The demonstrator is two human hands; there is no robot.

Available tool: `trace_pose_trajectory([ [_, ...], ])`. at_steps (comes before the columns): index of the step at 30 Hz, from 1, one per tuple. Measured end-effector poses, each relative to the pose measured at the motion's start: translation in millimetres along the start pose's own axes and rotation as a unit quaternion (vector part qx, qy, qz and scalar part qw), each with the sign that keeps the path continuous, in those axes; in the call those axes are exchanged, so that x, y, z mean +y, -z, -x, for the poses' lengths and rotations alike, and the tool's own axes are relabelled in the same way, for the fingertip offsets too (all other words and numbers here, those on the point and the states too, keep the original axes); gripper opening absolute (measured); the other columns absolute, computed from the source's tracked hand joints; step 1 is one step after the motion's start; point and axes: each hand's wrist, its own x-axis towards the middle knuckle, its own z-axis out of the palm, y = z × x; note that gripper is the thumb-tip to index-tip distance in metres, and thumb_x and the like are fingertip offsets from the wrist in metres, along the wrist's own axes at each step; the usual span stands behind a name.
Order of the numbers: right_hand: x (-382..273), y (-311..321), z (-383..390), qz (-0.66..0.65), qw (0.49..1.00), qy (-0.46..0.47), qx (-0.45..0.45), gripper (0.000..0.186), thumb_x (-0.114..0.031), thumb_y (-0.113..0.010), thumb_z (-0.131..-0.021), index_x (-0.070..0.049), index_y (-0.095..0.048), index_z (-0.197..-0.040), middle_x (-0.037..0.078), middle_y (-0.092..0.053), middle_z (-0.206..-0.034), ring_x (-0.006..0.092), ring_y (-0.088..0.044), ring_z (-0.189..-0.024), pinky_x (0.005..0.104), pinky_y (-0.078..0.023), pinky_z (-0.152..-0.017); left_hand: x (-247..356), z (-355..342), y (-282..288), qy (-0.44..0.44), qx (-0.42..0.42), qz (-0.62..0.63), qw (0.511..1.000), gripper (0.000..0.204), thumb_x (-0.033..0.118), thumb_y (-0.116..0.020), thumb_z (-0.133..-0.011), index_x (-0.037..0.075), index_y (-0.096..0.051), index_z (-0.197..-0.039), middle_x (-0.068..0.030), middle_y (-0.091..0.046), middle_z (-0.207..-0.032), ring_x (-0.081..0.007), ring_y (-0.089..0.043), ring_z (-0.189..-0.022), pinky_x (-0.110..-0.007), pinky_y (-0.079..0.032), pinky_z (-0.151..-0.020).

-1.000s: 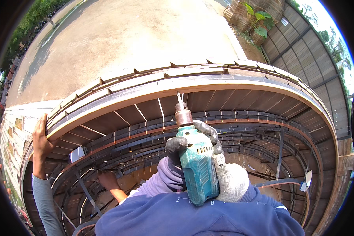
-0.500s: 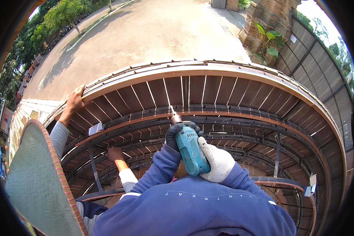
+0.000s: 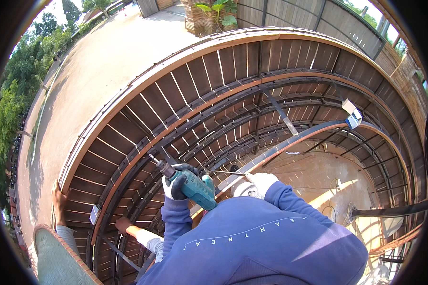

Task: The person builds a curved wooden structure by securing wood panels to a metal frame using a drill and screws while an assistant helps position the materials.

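Observation:
My left hand (image 3: 178,180), in a dark-coated glove, is closed round a teal power drill (image 3: 197,190) with a bit pointing toward the upper left. My right hand (image 3: 259,183), in a white glove, is closed on a thin rod-like item (image 3: 228,173) that extends leftward over a curved rail (image 3: 273,152); exactly what it is I cannot make out. Both hands are above the tiered, curved wood-and-metal structure (image 3: 214,66), with its outer rim beyond them. Below my right hand a pale round object is partly hidden by my sleeve.
Another person's hand (image 3: 59,202) grips the rim at left; a second bare hand (image 3: 123,225) is lower on the frame. A woven hat (image 3: 57,259) sits at lower left. A small box (image 3: 353,118) rests on the right rail. A sandy yard (image 3: 90,66) lies beyond the rim.
My hands have separated: the right has left the drill and moved right onto a thin item, while the left keeps the drill, now tilted toward upper left. My view has turned rightward.

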Motion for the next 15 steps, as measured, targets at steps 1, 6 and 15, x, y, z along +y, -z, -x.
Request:
trace_pose_trajectory([
  [1, 10.4, -8.2, 11.7, -0.009, 0.999, -0.023, -0.027, 0.074, -0.048, -0.069, -0.090, -0.008, -0.051, -0.150, 0.021, -0.068, -0.126, 0.0383, -0.066, -0.117, 0.0476, -0.053, -0.098, -6.9, 1.3, -5.8, 0.002, -0.015, -0.032, 0.999, 0.049, 0.028, -0.080, -0.081, -0.004, -0.064, -0.115, -0.0215, -0.072, -0.101, -0.0351, -0.073, -0.093, -0.048, -0.062, -0.084],
  [6, 34.7, 8.5, 44.8, -0.075, 0.995, -0.058, -0.035, 0.068, -0.045, -0.064, -0.093, -0.011, -0.051, -0.150, 0.024, -0.067, -0.130, 0.0410, -0.066, -0.117, 0.0496, -0.051, -0.100, -47.1, 13.2, -31.2, 0.085, -0.053, -0.196, 0.975, 0.040, 0.011, -0.084, -0.079, -0.002, -0.071, -0.113, -0.0119, -0.075, -0.104, -0.0211, -0.073, -0.094, -0.039, -0.060, -0.086],
  [15, 154.6, 25.0, -15.7, -0.106, 0.937, 0.134, 0.305, 0.067, -0.020, -0.081, -0.080, 0.001, -0.059, -0.140, 0.023, -0.067, -0.131, 0.0386, -0.064, -0.122, 0.0458, -0.049, -0.108, -98.4, 4.6, -139.8, 0.005, -0.069, -0.622, 0.780, 0.050, 0.042, -0.085, -0.076, 0.006, -0.073, -0.109, -0.0152, -0.073, -0.100, -0.0333, -0.072, -0.094, -0.043, -0.057, -0.087],
])
